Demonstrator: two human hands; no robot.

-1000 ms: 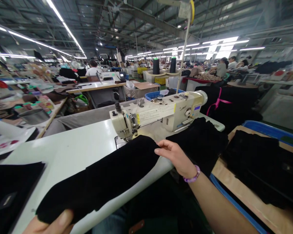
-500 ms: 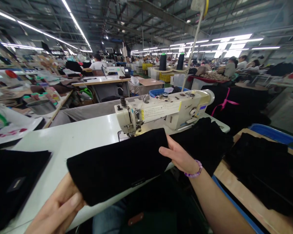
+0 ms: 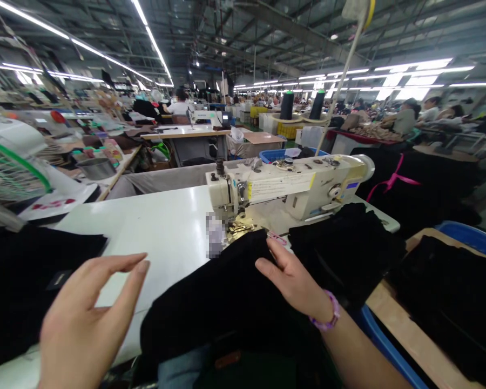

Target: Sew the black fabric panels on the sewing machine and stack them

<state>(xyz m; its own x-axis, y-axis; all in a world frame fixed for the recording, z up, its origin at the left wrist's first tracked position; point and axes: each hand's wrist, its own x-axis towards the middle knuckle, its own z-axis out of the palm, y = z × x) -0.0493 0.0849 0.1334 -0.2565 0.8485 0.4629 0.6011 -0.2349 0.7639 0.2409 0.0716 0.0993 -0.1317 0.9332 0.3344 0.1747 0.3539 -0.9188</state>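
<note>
My right hand (image 3: 294, 278), a purple bead bracelet at its wrist, pinches the top corner of a black fabric piece (image 3: 210, 302). That piece hangs down over the table's front edge and my lap, just before the sewing machine's (image 3: 275, 186) needle area. Raised at the left, my left hand (image 3: 93, 319) is apart from the fabric, thumb and forefinger curved toward each other with nothing between them. Beneath and behind it lies a stack of black fabric pieces (image 3: 24, 281) with a small label (image 3: 59, 280) on top.
More black fabric (image 3: 344, 254) lies right of the machine. A blue bin (image 3: 470, 237) beside the table holds cardboard and black pieces. A fan (image 3: 16, 156) stands at the left, with a metal pot (image 3: 97, 168) beyond. The white tabletop (image 3: 157, 216) extends left of the machine.
My left hand has let go of the fabric's left end and risen. That end has dropped and the piece hangs slanted from my right hand. The view has turned left.
</note>
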